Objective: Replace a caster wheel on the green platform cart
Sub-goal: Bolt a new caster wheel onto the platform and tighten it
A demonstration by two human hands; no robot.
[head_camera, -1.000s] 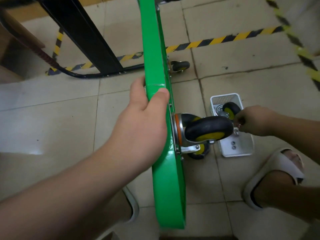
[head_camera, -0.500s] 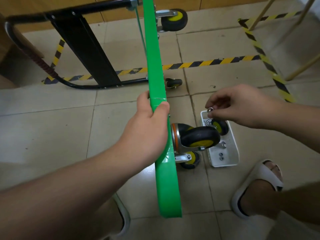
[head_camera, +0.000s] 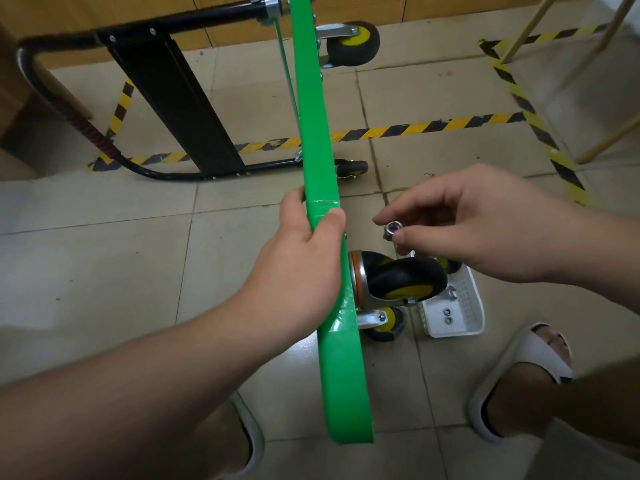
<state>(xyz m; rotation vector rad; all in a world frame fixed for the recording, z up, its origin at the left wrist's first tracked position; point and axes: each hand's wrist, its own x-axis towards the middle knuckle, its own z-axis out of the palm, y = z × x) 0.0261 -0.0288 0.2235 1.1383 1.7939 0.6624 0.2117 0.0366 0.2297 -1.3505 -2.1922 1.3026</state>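
Caster wheel, black with a yellow hub, sits at centre frame against the underside of the green platform cart. The cart stands on edge on the tiled floor and runs from top centre to bottom centre. The left hand has its grip clamped on the cart's upper edge, thumb on one face and fingers over the other, steadying it. The right hand, right of centre, has its grip pinched on a small nut between thumb and forefinger, just above the wheel and apart from it.

The step in hand looks like threading this nut onto a mounting bolt. It would go best with the cart held steady, the nut presented square and started by fingertip, turned gently so it does not cross-thread, and left loose until every nut is on.

The mounting plate's bolts are hidden behind the wheel and the cart's edge, so how many nuts are fitted cannot be told. A white basket at lower right holds two more nuts. A second wheel in the basket is mostly covered by the right hand. A metal tool end in the basket is too small to name.
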